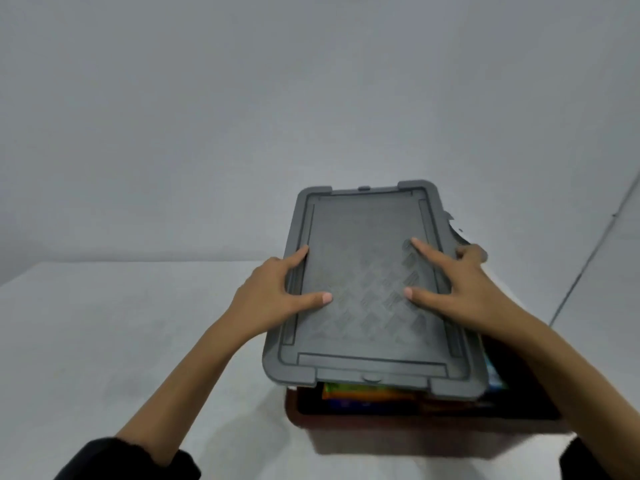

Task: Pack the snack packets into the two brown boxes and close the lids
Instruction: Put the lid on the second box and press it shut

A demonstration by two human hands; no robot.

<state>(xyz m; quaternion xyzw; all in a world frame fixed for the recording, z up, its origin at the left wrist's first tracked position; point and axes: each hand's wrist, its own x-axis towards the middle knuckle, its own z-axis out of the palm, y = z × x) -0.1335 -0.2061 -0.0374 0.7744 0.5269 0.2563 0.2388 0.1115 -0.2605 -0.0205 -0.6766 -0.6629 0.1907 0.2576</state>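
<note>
Both left hand (273, 292) and right hand (460, 289) grip the grey lid (363, 237) over the brown box (415, 432).

One lid (363, 230), one box (408, 429), two hands (268, 294) (462, 289)

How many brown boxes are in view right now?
1: the brown box on the table, near right, under the grey lid gripped by left hand and right hand. Another may be hidden.
</note>
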